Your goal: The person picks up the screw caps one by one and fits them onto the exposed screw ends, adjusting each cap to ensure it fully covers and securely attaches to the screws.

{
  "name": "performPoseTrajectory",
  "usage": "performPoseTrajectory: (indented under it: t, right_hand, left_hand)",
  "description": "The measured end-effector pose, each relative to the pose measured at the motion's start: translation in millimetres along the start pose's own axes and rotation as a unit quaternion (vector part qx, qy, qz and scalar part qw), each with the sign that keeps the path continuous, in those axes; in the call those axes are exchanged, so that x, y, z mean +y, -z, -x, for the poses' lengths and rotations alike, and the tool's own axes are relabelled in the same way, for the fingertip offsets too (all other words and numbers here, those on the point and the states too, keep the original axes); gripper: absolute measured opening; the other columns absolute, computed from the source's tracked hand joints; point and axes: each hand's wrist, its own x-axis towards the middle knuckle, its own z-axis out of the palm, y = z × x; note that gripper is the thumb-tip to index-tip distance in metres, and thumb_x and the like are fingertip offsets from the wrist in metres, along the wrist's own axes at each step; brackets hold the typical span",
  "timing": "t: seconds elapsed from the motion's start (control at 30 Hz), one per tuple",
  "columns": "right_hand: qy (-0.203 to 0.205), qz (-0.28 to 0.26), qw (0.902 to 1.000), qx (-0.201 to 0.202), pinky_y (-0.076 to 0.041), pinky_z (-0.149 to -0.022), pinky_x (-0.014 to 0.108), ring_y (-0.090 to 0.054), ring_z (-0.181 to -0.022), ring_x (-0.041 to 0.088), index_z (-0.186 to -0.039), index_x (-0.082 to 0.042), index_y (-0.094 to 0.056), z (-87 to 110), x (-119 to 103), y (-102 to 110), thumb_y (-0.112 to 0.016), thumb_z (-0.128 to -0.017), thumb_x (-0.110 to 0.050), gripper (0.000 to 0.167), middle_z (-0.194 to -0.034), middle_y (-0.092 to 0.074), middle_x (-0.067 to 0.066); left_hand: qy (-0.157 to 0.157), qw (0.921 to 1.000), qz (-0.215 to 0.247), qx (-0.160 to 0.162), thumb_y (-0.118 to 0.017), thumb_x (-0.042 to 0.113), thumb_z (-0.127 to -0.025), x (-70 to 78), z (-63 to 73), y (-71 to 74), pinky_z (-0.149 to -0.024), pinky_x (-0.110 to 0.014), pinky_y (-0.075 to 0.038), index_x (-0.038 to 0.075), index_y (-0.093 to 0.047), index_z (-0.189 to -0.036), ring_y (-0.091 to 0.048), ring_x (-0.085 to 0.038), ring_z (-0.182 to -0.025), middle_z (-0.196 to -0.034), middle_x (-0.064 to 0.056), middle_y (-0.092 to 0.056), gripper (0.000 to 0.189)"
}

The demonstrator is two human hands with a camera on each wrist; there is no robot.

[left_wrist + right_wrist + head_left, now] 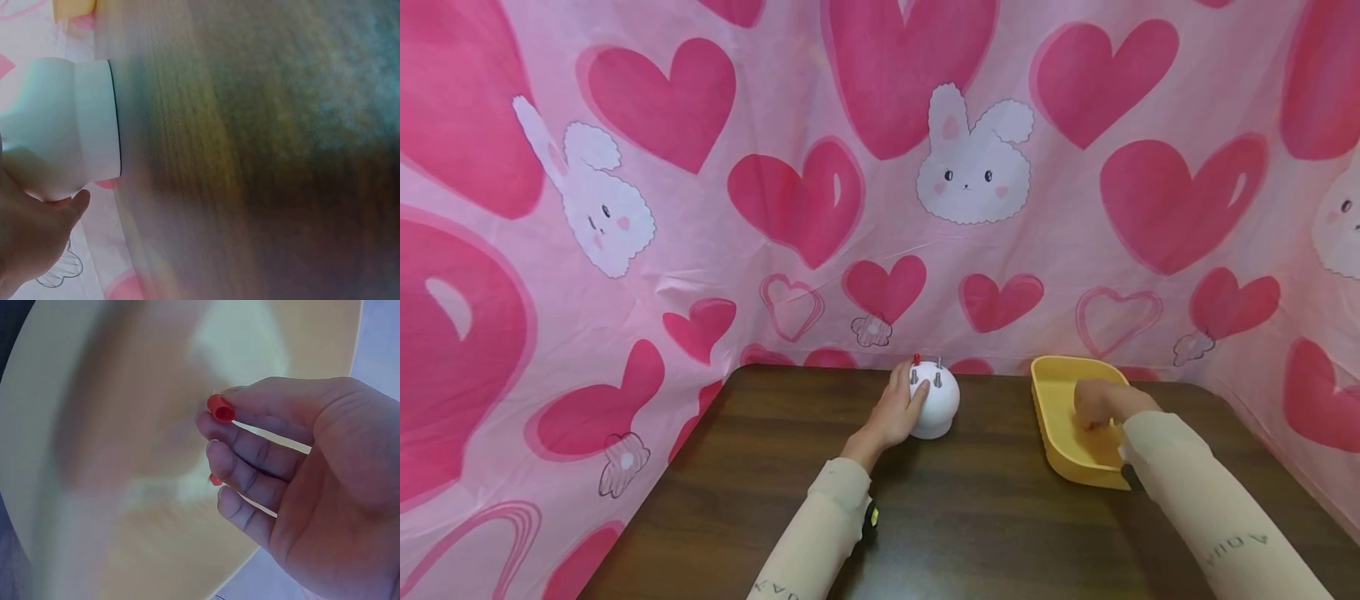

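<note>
Inside the yellow tray [1086, 475], the right hand [319, 478] pinches a red, hollow cap [220, 408]. The left hand [895, 410] grips a white dome [936, 410] on the table [970, 517], short posts [937, 381] on top, one red-tipped.

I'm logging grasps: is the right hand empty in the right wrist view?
No, the right hand pinches a small red piece.

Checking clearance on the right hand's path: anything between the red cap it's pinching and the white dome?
Only the left wall of the yellow tray: the right hand is down inside, so the red cap probably has to clear that wall. Past it, nothing visible stands before the white dome; the left hand holds the dome's opposite side.
</note>
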Motion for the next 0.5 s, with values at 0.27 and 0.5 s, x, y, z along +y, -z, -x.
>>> performPoseTrajectory:
  t: [0.27,0.5]
  right_hand:
    - [0.025,-0.003,0.9993,0.029,-0.035,-0.044,0.021,-0.048,-0.049,0.007,-0.054,-0.011,-0.061,-1.3,2.1,-2.8,-0.063,-0.072,-0.001,0.020,-0.052,-0.057,-0.006]
    - [0.052,-0.046,0.9968,0.040,-0.035,-0.046,0.020,-0.056,-0.053,0.009,-0.063,-0.005,-0.069,-3.4,4.3,-5.6,-0.067,-0.079,-0.003,0.016,-0.059,-0.065,-0.002]
  left_hand:
    - [-0.011,0.9999,0.000,0.006,-0.036,0.053,-0.107,3.7,3.5,1.9,-0.110,-0.066,-0.036,0.015,-0.019,-0.161,-0.039,-0.036,-0.143,-0.163,-0.010,-0.025,0.068]
    - [-0.014,0.9999,0.000,0.008,-0.036,0.051,-0.108,7.1,6.6,3.1,-0.110,-0.066,-0.036,0.012,-0.019,-0.161,-0.039,-0.038,-0.143,-0.163,-0.012,-0.025,0.068]
